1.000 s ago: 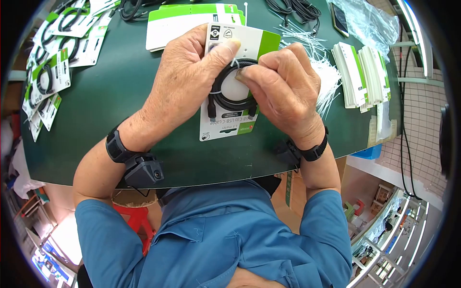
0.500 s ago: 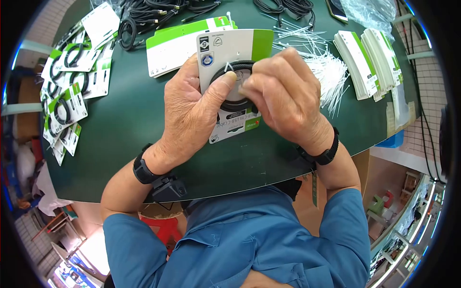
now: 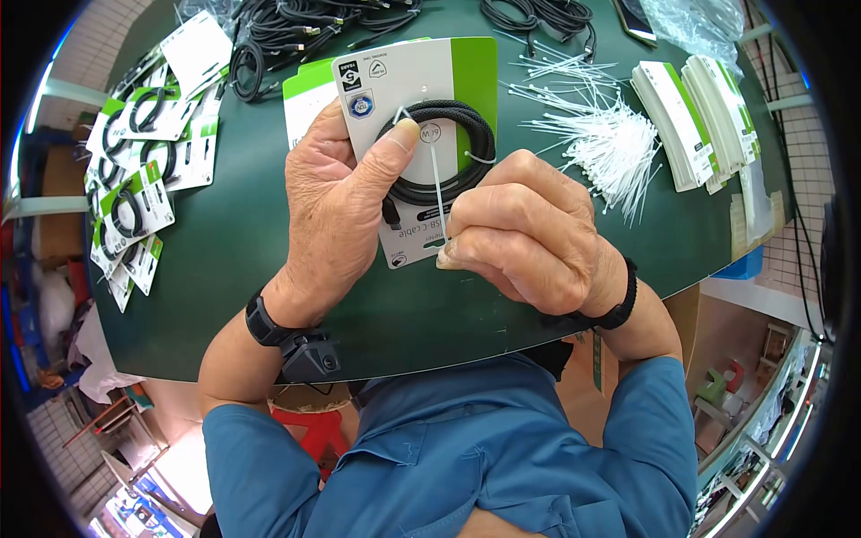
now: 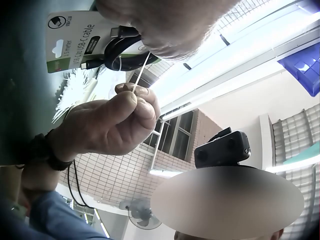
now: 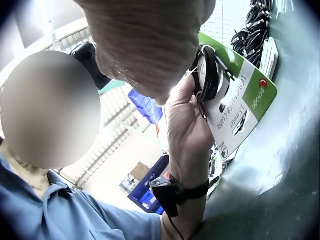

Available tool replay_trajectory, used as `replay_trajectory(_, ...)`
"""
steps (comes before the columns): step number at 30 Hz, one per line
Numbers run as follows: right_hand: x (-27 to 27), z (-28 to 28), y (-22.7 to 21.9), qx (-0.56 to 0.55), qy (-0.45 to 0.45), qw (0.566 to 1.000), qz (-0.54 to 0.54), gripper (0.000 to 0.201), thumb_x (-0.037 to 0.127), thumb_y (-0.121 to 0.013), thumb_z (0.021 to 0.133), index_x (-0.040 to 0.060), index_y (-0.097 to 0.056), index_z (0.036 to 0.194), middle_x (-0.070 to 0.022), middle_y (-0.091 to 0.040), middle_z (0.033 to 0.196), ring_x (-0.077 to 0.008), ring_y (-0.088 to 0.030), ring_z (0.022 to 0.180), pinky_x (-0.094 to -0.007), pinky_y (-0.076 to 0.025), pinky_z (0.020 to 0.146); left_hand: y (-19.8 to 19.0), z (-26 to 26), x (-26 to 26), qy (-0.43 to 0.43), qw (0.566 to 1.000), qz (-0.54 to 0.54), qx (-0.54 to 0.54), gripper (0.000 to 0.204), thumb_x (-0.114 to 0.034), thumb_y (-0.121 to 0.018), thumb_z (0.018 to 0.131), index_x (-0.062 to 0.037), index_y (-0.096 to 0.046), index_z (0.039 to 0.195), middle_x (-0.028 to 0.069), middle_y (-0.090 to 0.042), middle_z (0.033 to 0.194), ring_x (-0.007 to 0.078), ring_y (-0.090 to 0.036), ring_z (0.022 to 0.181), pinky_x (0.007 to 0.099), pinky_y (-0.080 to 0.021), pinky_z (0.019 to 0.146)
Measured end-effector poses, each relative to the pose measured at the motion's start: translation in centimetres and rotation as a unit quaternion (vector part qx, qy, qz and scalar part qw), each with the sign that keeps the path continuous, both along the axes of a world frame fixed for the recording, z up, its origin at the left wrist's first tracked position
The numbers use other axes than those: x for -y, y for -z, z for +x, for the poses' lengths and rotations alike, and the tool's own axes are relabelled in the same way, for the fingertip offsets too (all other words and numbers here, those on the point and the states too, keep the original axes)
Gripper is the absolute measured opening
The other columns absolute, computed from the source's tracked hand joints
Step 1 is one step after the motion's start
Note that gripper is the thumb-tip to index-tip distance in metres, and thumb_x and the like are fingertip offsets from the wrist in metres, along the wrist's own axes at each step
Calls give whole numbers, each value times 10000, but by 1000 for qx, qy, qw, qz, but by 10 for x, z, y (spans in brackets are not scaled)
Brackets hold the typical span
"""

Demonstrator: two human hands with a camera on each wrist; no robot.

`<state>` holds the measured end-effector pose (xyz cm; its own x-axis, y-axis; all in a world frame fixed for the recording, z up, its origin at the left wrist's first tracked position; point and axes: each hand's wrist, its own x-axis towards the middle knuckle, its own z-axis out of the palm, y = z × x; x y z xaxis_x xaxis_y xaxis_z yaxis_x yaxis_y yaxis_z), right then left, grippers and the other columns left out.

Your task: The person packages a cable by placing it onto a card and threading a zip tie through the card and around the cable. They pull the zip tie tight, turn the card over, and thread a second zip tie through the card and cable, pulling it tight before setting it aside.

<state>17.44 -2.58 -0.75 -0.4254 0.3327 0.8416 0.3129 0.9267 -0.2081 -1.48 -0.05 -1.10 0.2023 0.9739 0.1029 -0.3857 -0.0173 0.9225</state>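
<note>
And here you are, left hand (image 3: 334, 197) gripping the white-and-green USB-C cable card (image 3: 390, 88), thumb pressed over the upper left of the coiled black cable (image 3: 485, 143) on its front, the other fingers behind. Your right hand (image 3: 531, 235) has its fingers curled in, thumb and fingertips pinching the end of a thin white cable tie (image 3: 438, 184), which runs taut across the coil from beside your left thumb. The card is held up over the green table (image 3: 233, 238), tilted, its printed cable label toward you. A second white tie (image 3: 480, 158) circles the coil's right side. Beyond your right hand, there's the loose pile of white cable ties (image 3: 619, 152), with stacked cards (image 3: 674, 130) just beside it. Over on your left, the carded cables (image 3: 130, 215) overlap in a heap; loose black cables (image 3: 291, 31) bunch at the far side.
</note>
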Motion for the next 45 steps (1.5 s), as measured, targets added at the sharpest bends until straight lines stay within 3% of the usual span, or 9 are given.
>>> replay_trajectory(10,3,0,1,-28,-34,997,-67,297,85,-821,678,32,-610,881,-89,-667,935,-245,-618,751,-351,-512,601,0,0,1,-2,1000,4,-14,277,-87,-677,998,15,-645,1253,108,-741,1124,125,-702,976,284,-575,874)
replay_trajectory(13,4,0,0,-44,-53,987,-142,292,54,-823,762,49,-577,919,-109,-713,1026,-269,-657,775,-370,-534,645,0,2,1,8,1000,-17,5,278,-91,-670,1002,13,-642,1258,109,-739,1131,132,-707,970,288,-579,867)
replay_trajectory(15,1,4,2,-46,-70,980,-178,261,2,-793,855,49,-550,936,-214,-746,1064,-294,-723,860,-369,-580,732,2,3,2,18,1000,-14,3,295,-93,-666,1003,11,-629,1277,107,-735,1140,138,-710,972,290,-579,871)
replay_trajectory(16,4,5,-4,-49,-63,974,-212,217,-32,-759,878,31,-575,972,-207,-751,1053,-303,-735,889,-377,-579,798,2,3,3,18,1000,-16,6,295,-93,-666,1003,11,-629,1277,107,-735,1140,138,-710,972,290,-579,871)
replay_trajectory(20,0,3,-3,-59,8,986,-156,237,-84,-770,816,8,-664,1007,-141,-742,1015,-273,-724,865,-350,-601,759,7,4,6,30,999,-24,-6,326,-88,-662,1002,13,-608,1308,103,-729,1155,131,-696,1006,287,-567,899)
replay_trajectory(29,-13,7,8,-33,15,996,-76,370,-67,-771,750,19,-724,1107,-119,-715,984,-252,-712,849,-331,-615,737,10,8,12,37,999,-31,-6,343,-84,-657,1002,25,-604,1323,103,-722,1175,123,-681,1026,286,-556,918)
replay_trajectory(36,-4,9,0,-14,32,994,-99,336,-132,-788,787,-14,-713,1093,-119,-717,959,-215,-701,839,-311,-593,731,8,11,17,44,999,9,-30,336,-71,-662,996,33,-618,1312,98,-727,1158,112,-675,1014,286,-557,906)
replay_trajectory(38,4,0,6,-203,62,942,-261,232,-10,-820,782,42,-727,988,-65,-710,888,-159,-697,765,-275,-585,638,9,12,19,42,999,8,-31,332,-67,-661,995,33,-621,1309,96,-727,1157,113,-675,1015,286,-558,904)
replay_trajectory(45,-17,18,-1,-64,95,988,-101,190,-8,-825,799,27,-724,957,-99,-714,879,-224,-697,742,-298,-560,632,8,15,22,51,998,-8,-40,337,-53,-657,989,35,-621,1312,90,-723,1168,113,-672,1021,287,-558,910)
